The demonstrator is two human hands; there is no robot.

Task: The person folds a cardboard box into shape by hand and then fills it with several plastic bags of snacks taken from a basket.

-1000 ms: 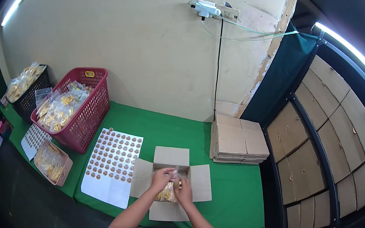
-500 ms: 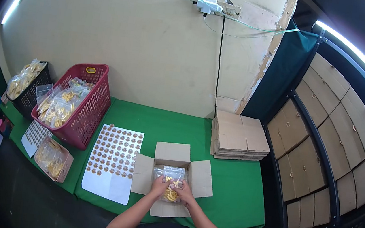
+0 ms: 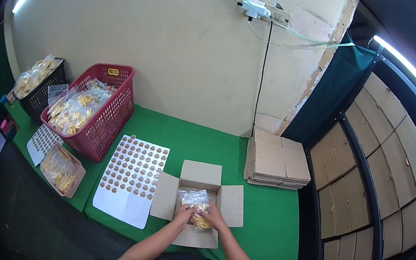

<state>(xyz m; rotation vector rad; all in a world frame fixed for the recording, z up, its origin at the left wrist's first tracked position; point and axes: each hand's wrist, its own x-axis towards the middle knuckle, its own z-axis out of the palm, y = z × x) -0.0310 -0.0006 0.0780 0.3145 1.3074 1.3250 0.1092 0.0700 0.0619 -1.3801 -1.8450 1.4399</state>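
Left hand (image 3: 184,213), right hand (image 3: 215,217): fingers pinched shut on clear snack bag (image 3: 194,199). Bag sits low inside box (image 3: 201,172) at table (image 3: 260,213) front edge. Box not yet closed. Sticker sheet (image 3: 131,172) just left of box. Red basket (image 3: 115,114) at left edge, full of bags. Flat cartons (image 3: 279,161) stacked back right.

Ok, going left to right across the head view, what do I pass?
Black basket → red basket → sticker sheet → box, with left hand and right hand gripping a bag inside → cardboard stack → rack of boxes.
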